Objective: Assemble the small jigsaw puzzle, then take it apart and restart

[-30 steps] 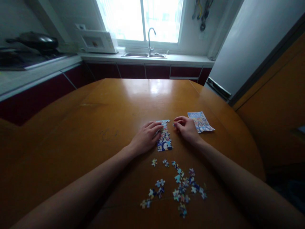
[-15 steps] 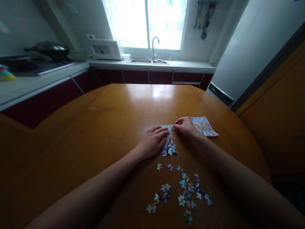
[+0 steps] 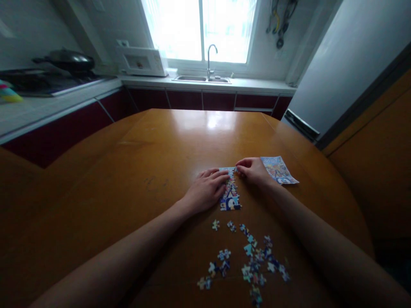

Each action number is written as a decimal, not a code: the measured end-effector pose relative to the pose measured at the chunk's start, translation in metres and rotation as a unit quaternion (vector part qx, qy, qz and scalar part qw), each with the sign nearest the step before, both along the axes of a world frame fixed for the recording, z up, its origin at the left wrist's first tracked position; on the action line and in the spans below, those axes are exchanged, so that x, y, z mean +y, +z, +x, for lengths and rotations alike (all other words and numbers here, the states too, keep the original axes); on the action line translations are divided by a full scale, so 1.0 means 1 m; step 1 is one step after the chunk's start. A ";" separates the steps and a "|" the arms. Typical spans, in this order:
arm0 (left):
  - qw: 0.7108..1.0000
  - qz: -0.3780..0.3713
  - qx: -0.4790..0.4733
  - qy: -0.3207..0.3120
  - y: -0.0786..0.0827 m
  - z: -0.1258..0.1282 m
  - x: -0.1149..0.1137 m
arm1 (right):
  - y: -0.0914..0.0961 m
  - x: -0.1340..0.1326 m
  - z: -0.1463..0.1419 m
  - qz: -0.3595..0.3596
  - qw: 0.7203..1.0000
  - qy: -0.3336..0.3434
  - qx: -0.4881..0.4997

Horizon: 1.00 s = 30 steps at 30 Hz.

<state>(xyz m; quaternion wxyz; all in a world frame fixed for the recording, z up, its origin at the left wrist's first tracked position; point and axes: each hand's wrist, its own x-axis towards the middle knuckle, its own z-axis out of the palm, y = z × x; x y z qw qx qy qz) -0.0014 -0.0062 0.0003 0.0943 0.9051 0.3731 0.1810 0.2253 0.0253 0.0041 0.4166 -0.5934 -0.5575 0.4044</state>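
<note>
A partly joined jigsaw puzzle (image 3: 230,202) lies flat on the wooden table, with a blue-and-white figure at its near end. My left hand (image 3: 209,187) rests flat over its left side, fingers stretched out, covering part of the picture. At the puzzle's far right corner, my right hand (image 3: 253,170) pinches a small puzzle piece (image 3: 236,169) between thumb and forefinger. The piece touches or nearly touches the puzzle's edge; which of the two I cannot tell. Loose puzzle pieces (image 3: 255,263) are scattered nearer to me, several of them clumped together.
A printed picture sheet (image 3: 278,170) lies just right of my right hand. The brown wooden table (image 3: 154,145) reaches toward a counter with a sink (image 3: 192,78) and a microwave (image 3: 141,62). A wok (image 3: 69,60) sits on the stove at left; a fridge (image 3: 346,64) stands at right.
The view has shifted slightly. Both hands stay at almost the same spots on the puzzle, my right fingers still pinching at its far right corner.
</note>
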 end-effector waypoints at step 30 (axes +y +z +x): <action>1.000 0.004 -0.005 -0.003 -0.001 -0.001 0.002 | -0.001 -0.003 0.007 0.061 0.993 -0.026 0.095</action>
